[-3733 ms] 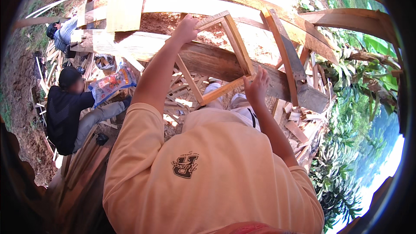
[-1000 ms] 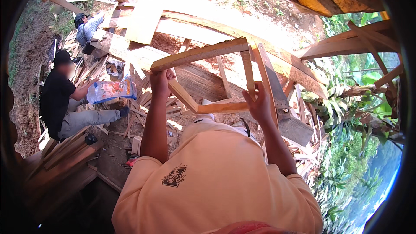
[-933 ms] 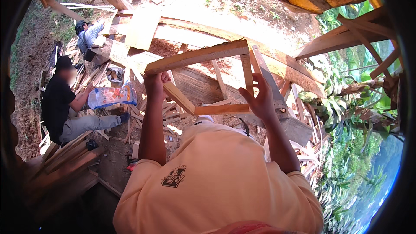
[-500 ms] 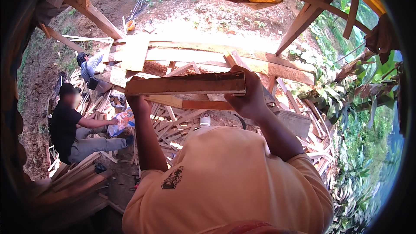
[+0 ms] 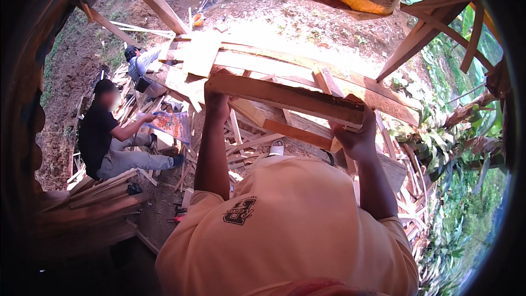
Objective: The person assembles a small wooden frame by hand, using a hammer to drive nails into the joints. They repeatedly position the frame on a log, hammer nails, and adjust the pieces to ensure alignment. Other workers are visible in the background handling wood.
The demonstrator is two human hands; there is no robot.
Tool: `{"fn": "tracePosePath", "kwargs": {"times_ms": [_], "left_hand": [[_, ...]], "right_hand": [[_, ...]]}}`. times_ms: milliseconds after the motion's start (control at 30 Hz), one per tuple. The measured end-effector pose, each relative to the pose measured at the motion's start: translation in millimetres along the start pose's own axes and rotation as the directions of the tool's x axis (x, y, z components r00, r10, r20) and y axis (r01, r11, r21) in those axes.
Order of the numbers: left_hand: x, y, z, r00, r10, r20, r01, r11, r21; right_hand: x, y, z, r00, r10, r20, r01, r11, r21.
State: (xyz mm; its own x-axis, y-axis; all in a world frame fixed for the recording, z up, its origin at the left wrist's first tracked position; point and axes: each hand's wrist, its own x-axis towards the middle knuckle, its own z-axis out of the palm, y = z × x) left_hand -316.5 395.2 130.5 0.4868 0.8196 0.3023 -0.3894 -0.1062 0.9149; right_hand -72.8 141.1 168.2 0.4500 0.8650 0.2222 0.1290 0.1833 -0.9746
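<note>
Since the earlier frames the wooden frame [image 5: 285, 98] tips from face-on to nearly edge-on and sits higher, level across both arms. Left hand [image 5: 217, 98] clenches its left end from below; right hand [image 5: 356, 134] wraps the right end, fingers over the edge. A grip at each end probably keeps the frame balanced and stops it twisting while raised.

No tabletop here: below lies a heap of loose timber offcuts [image 5: 246, 142] on bare dirt ground [image 5: 263, 5]. Long planks [image 5: 307, 68] run across behind the frame. Outdoor build site, roof beams [image 5: 427, 38] overhead at right, green plants [image 5: 466, 153] downslope. Seated person in a black shirt [image 5: 98, 131] at left holds a coloured sack [image 5: 171, 125]; another person [image 5: 139, 66] crouches further back.
</note>
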Motion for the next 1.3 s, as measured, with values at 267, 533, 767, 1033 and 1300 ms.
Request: {"fn": "tracePosePath", "kwargs": {"times_ms": [267, 533, 767, 1033, 1300], "left_hand": [[2.6, 18.3, 10.7, 0.988, -0.067, 0.137, 0.032, 0.968, 0.248], [-4.9, 11.0, 41.1, 0.971, -0.201, 0.129, 0.159, 0.947, 0.278], [-6.0, 27.7, 79.8, 0.983, -0.165, 0.082, 0.091, 0.821, 0.563], [-31.6, 31.2, 117.7, 0.937, -0.101, 0.334, -0.169, 0.706, 0.688], [-46.1, 11.0, 113.5, 0.895, -0.2, 0.4, -0.153, 0.703, 0.694]], "right_hand": [[7.2, 37.8, -12.4, 0.969, 0.035, -0.245, 0.027, 0.969, 0.246], [44.0, 104.1, -52.7, 0.98, 0.058, -0.189, 0.02, 0.921, 0.388], [58.3, 40.1, -42.9, 0.923, -0.367, -0.114, 0.147, 0.61, -0.779], [79.3, -18.6, 11.6, 0.802, 0.066, 0.593, 0.327, 0.782, -0.53], [50.4, 17.0, 19.2, 0.852, -0.001, 0.524, 0.363, 0.723, -0.588]]}}
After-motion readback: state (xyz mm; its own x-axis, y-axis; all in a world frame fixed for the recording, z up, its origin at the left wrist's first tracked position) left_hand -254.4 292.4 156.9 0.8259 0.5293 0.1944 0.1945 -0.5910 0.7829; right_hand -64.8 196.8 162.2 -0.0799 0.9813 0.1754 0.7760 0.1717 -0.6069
